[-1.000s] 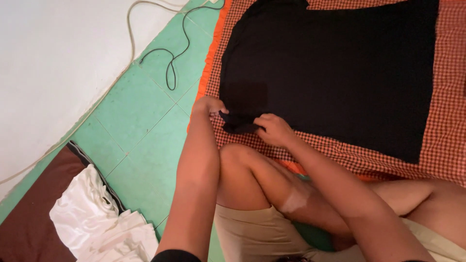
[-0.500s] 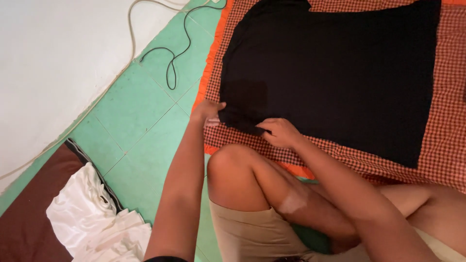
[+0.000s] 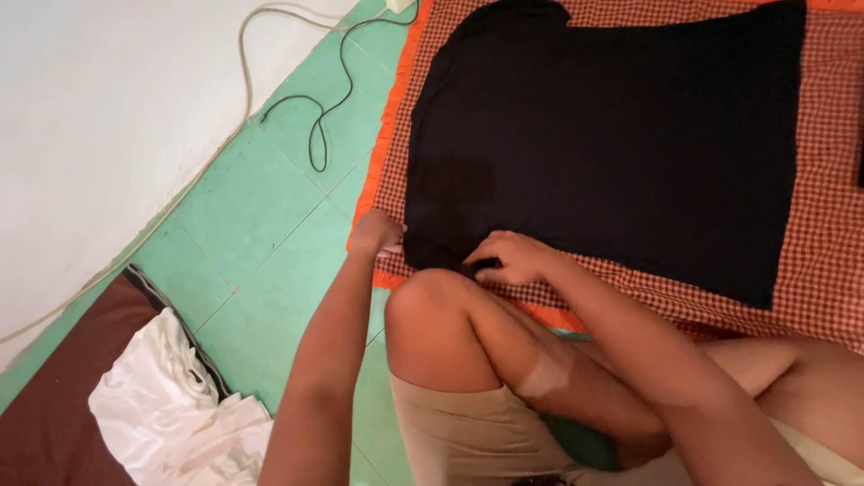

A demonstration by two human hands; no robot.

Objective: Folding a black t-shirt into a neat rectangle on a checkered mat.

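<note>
A black shirt [image 3: 612,135] is spread flat on a red checked cloth [image 3: 823,261] over the green tiled floor [image 3: 261,216]; its near corner is pinched in the closed grip of the left hand [image 3: 376,232]; its near edge is pinched likewise by the right hand [image 3: 513,259]; white fabric [image 3: 171,405] lies crumpled well apart.

- A black garment [image 3: 612,144] lies flat on a red checked cloth [image 3: 823,243].
- The left hand [image 3: 376,231] and right hand [image 3: 513,258] grip its edge at seven o'clock.
- White fabric [image 3: 171,405] lies on the green floor [image 3: 261,225].
</note>
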